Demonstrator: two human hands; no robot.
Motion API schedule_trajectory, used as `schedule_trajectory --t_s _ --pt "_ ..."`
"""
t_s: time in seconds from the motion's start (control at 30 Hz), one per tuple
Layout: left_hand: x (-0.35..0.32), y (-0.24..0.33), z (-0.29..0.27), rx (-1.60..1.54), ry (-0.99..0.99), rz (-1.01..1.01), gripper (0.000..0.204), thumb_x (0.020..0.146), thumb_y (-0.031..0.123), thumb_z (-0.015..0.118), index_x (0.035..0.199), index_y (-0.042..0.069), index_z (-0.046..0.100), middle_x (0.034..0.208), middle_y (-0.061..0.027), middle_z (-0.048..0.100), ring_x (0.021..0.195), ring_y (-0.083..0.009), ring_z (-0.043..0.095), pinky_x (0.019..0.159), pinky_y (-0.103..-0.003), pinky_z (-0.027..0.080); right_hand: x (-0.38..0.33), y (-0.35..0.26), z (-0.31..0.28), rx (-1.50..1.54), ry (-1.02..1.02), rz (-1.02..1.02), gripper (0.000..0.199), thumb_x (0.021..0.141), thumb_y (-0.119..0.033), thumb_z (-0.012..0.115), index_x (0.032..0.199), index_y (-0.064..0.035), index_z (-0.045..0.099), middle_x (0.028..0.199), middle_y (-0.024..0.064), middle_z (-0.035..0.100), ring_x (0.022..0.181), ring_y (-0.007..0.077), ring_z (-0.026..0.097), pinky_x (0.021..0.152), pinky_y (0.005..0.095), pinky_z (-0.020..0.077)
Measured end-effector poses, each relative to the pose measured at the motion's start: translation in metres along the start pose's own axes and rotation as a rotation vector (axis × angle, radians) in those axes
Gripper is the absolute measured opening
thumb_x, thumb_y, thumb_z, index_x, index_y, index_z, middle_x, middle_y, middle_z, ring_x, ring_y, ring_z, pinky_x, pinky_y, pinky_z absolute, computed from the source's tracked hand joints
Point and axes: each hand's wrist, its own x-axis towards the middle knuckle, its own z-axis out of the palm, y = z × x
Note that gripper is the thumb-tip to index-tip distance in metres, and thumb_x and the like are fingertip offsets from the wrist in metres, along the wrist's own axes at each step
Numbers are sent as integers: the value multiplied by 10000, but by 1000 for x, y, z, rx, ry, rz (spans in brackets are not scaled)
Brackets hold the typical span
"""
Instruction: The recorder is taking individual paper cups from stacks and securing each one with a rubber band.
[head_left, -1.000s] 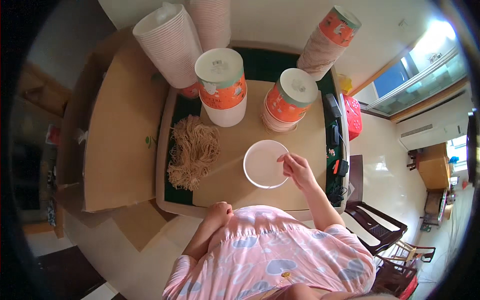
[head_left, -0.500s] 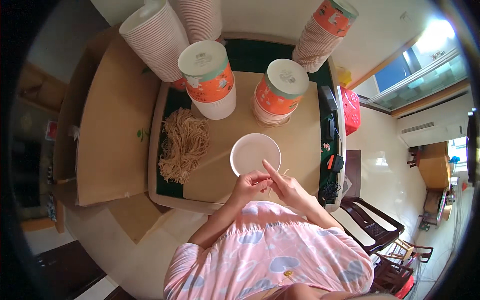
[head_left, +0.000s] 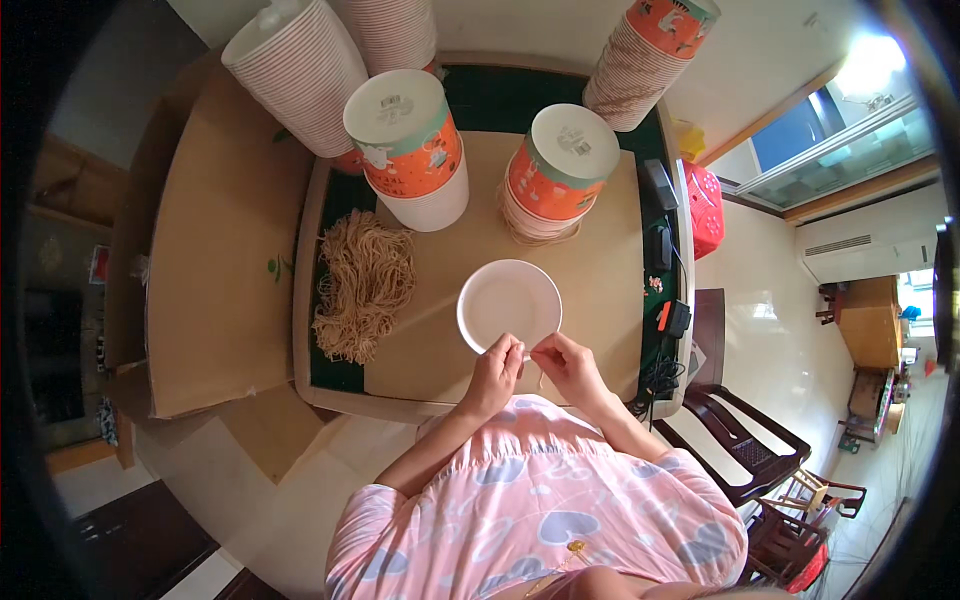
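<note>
A white paper tub (head_left: 508, 298) stands mouth up on the cardboard near the table's front edge. At its near rim, my left hand (head_left: 494, 376) and my right hand (head_left: 570, 368) are both closed in a pinch, fingertips a short gap apart. Between them shows a small pale bit of string, and a loose end of the string (head_left: 541, 381) hangs below my right hand. To the left lies a tangled bundle of tan strings (head_left: 364, 285). Beyond the tub are two upside-down stacks of orange-printed tubs, the left stack (head_left: 415, 165) and the right stack (head_left: 556, 190), the latter with strings around its lower part.
Tall stacks of white tubs (head_left: 298, 75) rise at the back left, beside a large cardboard box (head_left: 225, 250). Another tub stack (head_left: 640, 75) stands at the back right corner. Black adapters and cables (head_left: 660, 250) line the table's right edge. A dark chair (head_left: 740, 440) sits to the right.
My hands have drawn apart from being crossed together, each now pinching at the tub's near rim. The right index finger, stretched out before, has curled in. The view has shifted slightly.
</note>
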Motion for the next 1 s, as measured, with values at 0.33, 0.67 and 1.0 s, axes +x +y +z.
schedule_trajectory --t_s 0.33,0.67,1.0 --pt "10 -1 10 -8 -59 77 45 863 30 553 897 1 547 782 -83 590 659 -160 574 593 -285 473 -2 27 -14 103 72 223 69 855 -51 614 889 9 617 736 14 613 682 39 538 593 184 432" --pt "49 -34 37 494 -13 204 457 765 58 607 1200 -21 489 1002 -236 606 884 -357 619 768 -417 507 12 99 0 476 300 319 145 890 -98 594 989 9 596 951 76 651 874 141 630 719 245 514" --pt "49 23 -37 72 55 47 332 812 -37 527 1142 -50 562 966 -132 666 877 -178 653 750 -283 527 63 26 33 71 374 -97 129 789 -5 649 905 -7 593 985 109 604 807 198 635 661 274 542"
